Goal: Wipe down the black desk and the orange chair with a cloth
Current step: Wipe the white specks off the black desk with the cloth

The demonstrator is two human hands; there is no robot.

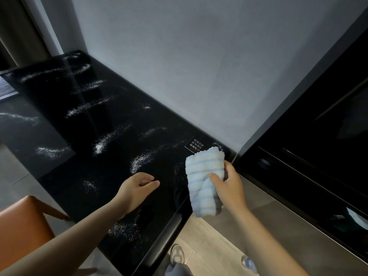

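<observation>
Cloth point(204, 181): fluffy terry/microfibre, pale blue w/ white ribbed stripes, bunched into a loose roll, lower right of centre in the frame. Right hand point(229, 185) grasps it, thumb pressed across the front, fingers wrapped behind; top end of the cloth fans out above the hand, bottom end hangs down past the desk's near edge. Can't tell if it touches the desktop.

Black desk point(111, 162): glossy, mirror-like slab, long rectangle running from upper left of the frame down to the bottom centre, w/ a thin squared front edge. Surface is speckled w/ white powdery streaks & smears, densest around mid-frame and the left side. Small dark plaque point(196, 146) w/ white lettering lies flat near the desk's back corner, just above the cloth.

Left hand point(137, 189): released, holding nothing, palm turned sideways, fingers loosely curled, over the desktop at centre frame, well apart from the cloth.

Orange chair point(22, 230): smooth leather-like back w/ rounded corner, lower left of the frame, just beside the desk's near side.

Beyond: matte grey wall point(199, 66) behind the desk; dark shiny cabinet panel point(318, 126) at right; pale wood-grain floor point(205, 244) at bottom w/ a grey shoe point(176, 253) and a clear plastic bottle point(249, 262) lying on it.
</observation>
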